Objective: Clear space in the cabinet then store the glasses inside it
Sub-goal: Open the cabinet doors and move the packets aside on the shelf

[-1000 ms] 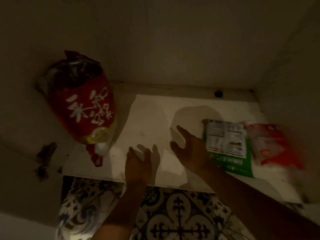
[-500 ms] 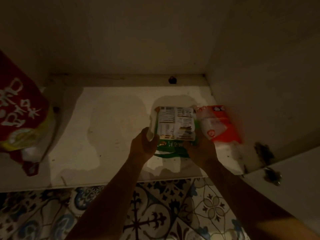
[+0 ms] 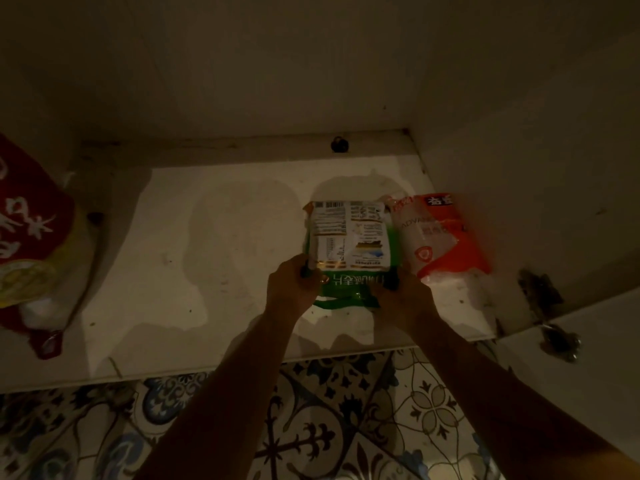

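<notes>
I look into a dim, low cabinet with a pale shelf floor (image 3: 214, 258). A green and white packet (image 3: 349, 237) lies on it right of centre, printed side up. My left hand (image 3: 292, 285) grips the packet's near left corner and my right hand (image 3: 403, 296) grips its near right corner. An orange and white bag (image 3: 440, 233) lies right beside the packet, against the cabinet's right wall. A large red sack with white characters (image 3: 31, 237) leans at the far left. No glasses are in view.
The cabinet's right wall (image 3: 519, 202) carries a dark metal hinge (image 3: 540, 292), and a pale open door (image 3: 595, 358) stands at the right. A small dark knob-like spot (image 3: 340, 144) sits at the back edge. Patterned floor tiles (image 3: 311, 427) lie below the shelf.
A second ago both hands hovered open over the shelf. They have since closed on the green packet's near corners, and my view has swung right, pushing the red sack to the left edge.
</notes>
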### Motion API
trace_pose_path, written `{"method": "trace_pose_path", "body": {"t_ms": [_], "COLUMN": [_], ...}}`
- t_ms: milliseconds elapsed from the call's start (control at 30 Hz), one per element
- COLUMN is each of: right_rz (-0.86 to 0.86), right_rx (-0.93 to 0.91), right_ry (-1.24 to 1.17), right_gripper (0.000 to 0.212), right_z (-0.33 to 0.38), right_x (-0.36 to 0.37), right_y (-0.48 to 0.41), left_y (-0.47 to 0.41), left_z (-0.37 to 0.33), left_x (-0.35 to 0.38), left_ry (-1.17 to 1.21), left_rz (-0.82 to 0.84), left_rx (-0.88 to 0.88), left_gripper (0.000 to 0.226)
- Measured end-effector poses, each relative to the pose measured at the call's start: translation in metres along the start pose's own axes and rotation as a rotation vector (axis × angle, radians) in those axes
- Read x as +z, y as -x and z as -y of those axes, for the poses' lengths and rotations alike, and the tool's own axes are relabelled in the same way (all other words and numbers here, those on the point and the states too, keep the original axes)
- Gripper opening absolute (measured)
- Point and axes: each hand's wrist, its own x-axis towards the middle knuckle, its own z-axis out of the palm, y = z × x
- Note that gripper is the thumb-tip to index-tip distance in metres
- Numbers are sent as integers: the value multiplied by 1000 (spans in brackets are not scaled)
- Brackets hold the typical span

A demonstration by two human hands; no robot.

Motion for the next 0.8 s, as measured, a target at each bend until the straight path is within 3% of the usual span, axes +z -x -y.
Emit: {"method": "trace_pose_path", "body": {"t_ms": [200, 800], "right_rz": [17, 86], "right_rx": [9, -127], "right_ry": [-10, 179], "right_gripper": [37, 37], "right_z": [7, 51], "right_x": [1, 66], "right_y": [-2, 18], "left_y": [0, 5], "left_z": [2, 69], "left_x": [-9, -64], "left_ry": [16, 225], "left_rz": [-70, -269], "left_rx": [32, -166], "left_gripper": [29, 23]}}
